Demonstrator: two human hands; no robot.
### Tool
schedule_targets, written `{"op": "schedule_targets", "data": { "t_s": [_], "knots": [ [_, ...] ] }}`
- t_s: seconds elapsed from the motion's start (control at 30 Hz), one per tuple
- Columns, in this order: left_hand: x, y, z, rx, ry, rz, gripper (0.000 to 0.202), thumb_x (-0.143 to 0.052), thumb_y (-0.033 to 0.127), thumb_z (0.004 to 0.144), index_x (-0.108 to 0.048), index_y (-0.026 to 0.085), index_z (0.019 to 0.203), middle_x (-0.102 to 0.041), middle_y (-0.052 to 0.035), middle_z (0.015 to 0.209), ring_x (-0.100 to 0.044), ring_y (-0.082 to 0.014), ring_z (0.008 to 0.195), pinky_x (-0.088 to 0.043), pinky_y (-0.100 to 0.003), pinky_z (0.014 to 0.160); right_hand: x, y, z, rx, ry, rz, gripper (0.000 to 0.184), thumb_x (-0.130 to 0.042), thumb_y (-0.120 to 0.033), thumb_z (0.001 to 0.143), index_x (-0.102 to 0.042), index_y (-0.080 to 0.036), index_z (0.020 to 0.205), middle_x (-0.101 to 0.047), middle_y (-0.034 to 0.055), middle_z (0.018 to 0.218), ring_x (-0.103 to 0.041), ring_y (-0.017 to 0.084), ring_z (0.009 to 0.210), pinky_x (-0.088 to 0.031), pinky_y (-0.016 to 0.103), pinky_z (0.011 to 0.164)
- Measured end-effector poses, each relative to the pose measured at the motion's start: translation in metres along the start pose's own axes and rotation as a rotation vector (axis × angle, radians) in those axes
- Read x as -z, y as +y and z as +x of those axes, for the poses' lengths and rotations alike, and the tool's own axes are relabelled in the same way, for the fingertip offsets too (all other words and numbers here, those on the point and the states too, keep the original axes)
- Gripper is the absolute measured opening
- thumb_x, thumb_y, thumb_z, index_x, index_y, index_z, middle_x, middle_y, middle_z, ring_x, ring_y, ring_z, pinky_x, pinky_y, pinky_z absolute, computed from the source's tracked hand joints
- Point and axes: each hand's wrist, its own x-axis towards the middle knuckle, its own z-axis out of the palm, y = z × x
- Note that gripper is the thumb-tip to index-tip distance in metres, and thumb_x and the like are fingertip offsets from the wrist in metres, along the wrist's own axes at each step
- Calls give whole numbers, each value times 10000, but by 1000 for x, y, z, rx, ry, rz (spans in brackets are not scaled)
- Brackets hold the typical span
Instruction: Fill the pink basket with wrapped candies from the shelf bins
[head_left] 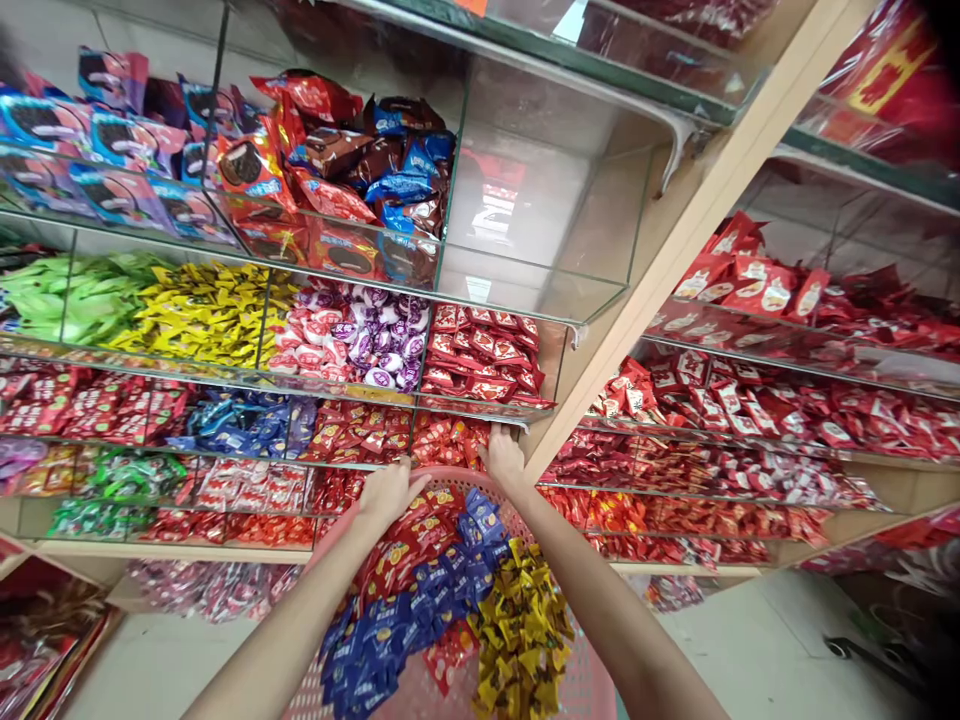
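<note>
A pink plastic basket [585, 690] sits tilted against the shelves, holding red, blue [390, 630] and yellow [517, 630] wrapped candies. My left hand [386, 492] grips the basket's far rim, fingers curled over it. My right hand [504, 455] is at the far rim too, reaching into the bin of red-orange candies [450, 438], fingers curled; what they hold is hidden.
Glass-fronted shelf bins hold candies: green [67, 295], yellow [202, 310], purple-white [352, 335], red [484, 350], blue [240, 420]. The upper right bin [540, 200] has no candy in it. A wooden upright [675, 250] divides this unit from more red packets [750, 400] on the right.
</note>
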Motion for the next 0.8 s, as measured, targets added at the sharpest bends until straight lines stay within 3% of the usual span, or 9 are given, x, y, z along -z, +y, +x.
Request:
{"op": "schedule_targets", "data": {
  "t_s": [0.27,0.37,0.43,0.53,0.63,0.73,0.8],
  "knots": [
    [0,1,0,13,-9,-6,633,-255,623,833,-515,124,1123,-665,-168,892,-632,-287,883,-453,-359,731,7,9,-11,-49,62,317,488,-547,-371,770,-412,-158,1188,-580,121,1059,-587,243,950,-440,322,776],
    [-1,0,1,3,-8,3,611,-257,603,843,-513,123,1121,-670,-166,870,-637,-294,872,-460,-361,708,9,14,-27,-37,109,501,469,-562,-403,750,-442,-162,1133,-605,71,931,-590,215,880,-453,304,734],
    [-1,-1,2,-7,-8,7,608,-258,601,844,-513,119,1114,-673,-167,852,-641,-300,859,-463,-362,688,12,17,-47,-56,72,690,480,-559,-428,749,-435,-165,1132,-600,38,846,-595,187,788,-468,282,659],
    [-1,-1,1,-9,-10,6,603,-266,597,844,-516,116,1108,-673,-165,847,-642,-297,852,-463,-360,691,19,24,-89,-116,-229,1045,479,-548,-469,763,-431,-191,1136,-594,29,857,-588,137,633,-461,244,525],
    [0,1,1,-4,-9,11,618,-263,601,843,-507,110,1129,-670,-169,871,-636,-300,868,-459,-368,714,25,36,-136,-196,-634,1258,451,-567,-496,757,-449,-234,1104,-596,21,907,-603,115,632,-475,235,542],
    [-1,2,1,9,-21,20,640,-256,613,837,-498,108,1147,-666,-174,899,-630,-303,887,-458,-371,727,23,52,-174,-263,-882,1240,444,-596,-507,729,-461,-246,1062,-596,0,869,-604,114,637,-477,243,567],
    [-1,3,1,12,-26,27,646,-250,616,836,-494,109,1153,-667,-172,902,-629,-306,889,-458,-369,724,17,62,-193,-248,-964,1132,418,-601,-516,715,-491,-233,1002,-598,-5,834,-589,112,606,-462,242,546]
  ]
}}
